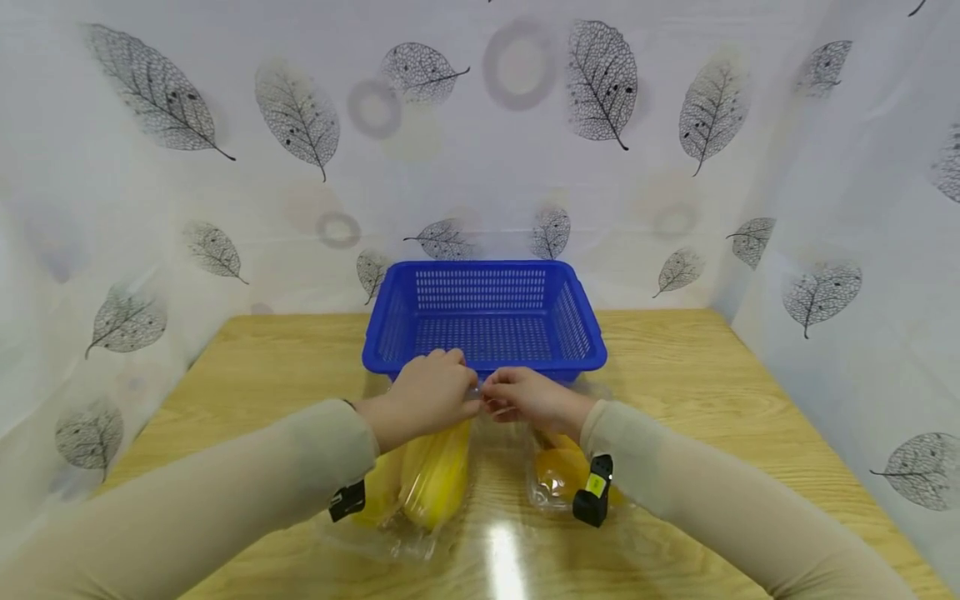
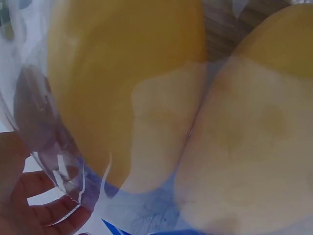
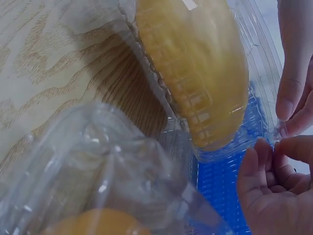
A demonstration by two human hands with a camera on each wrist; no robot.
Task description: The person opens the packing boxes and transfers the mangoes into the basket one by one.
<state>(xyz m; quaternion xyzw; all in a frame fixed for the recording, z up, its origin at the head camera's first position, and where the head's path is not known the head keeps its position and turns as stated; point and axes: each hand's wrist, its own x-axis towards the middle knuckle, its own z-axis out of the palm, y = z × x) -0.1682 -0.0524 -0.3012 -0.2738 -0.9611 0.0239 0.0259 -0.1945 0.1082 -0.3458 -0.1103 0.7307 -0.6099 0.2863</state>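
My left hand (image 1: pixel 431 393) and right hand (image 1: pixel 536 396) meet at the near rim of the blue basket. Between them they pinch the edge of a clear plastic clamshell box (image 3: pixel 178 112). Inside it lie smooth, oblong yellow fruits (image 1: pixel 435 483) that look like mangoes; two fruits (image 2: pixel 127 88) fill the left wrist view behind the plastic. Under my right wrist stands a second clear plastic box (image 1: pixel 542 496) with a rounder orange fruit (image 1: pixel 558 472). In the right wrist view, my right hand (image 3: pixel 279 186) pinches from below and my left hand (image 3: pixel 293 73) from above.
A blue plastic basket (image 1: pixel 596 346) with slotted walls stands at the back centre of the wooden table (image 1: pixel 712 400). Behind it and along both sides hangs a white curtain (image 1: pixel 480 183) printed with grey leaves.
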